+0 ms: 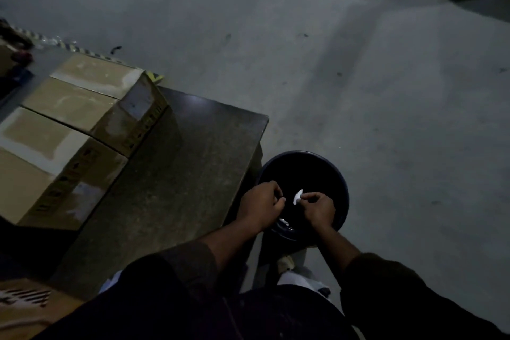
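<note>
White scrap (298,197) pinched at right hand (317,208) fingertips, above black bin (317,168).

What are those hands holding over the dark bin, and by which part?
The right hand pinches a small white scrap by one edge, above the bin. The left hand is curled; whether it holds anything cannot be told.

Two hands (260,203) (317,208), one white scrap (297,196), one bucket (338,182), one table (193,163)
</note>
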Tool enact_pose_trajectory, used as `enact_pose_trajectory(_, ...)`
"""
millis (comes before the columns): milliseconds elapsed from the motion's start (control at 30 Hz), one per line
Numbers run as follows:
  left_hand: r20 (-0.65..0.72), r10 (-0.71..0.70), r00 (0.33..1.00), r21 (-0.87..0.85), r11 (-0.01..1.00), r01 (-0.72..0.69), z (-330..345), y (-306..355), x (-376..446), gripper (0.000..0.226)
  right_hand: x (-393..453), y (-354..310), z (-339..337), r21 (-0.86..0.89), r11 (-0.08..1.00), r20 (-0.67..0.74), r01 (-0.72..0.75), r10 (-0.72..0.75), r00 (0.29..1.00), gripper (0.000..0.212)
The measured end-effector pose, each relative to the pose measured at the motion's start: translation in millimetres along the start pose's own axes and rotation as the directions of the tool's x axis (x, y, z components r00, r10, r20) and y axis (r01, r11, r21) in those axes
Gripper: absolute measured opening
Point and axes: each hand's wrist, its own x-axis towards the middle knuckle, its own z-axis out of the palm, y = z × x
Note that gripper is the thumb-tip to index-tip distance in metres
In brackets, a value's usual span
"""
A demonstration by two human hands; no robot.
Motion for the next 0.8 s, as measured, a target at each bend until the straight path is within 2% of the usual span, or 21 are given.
enact_pose_trajectory(200, -0.003, -0.004, 1.0, -0.005, 1.0, 0.004, 1.0, 0.5, 6.5, 0.015, 10.8, 2.1, -0.7, -0.063, 0.998, 0.013, -0.022, 0.023, 1.0, 0.01)
enact_pose_trajectory(600, -0.055, -0.064, 0.996, -0.086, 0.995, 0.06, -1.4, -6.1, 9.3, 0.011, 4.8, -19.8, 12.4, -0.11, 0.987, 0.091, 0.12, -0.11, 0.99, 0.017)
enact_pose_trajectory(800, -0.086, -0.08, 0.993, -0.123, 0.99, 0.069, -3.5, -10.9, 3.9, 0.011, -3.2, -29.9, 14.0, -0.175, 0.976, 0.055, 0.128, -0.12, 0.991, 0.019)
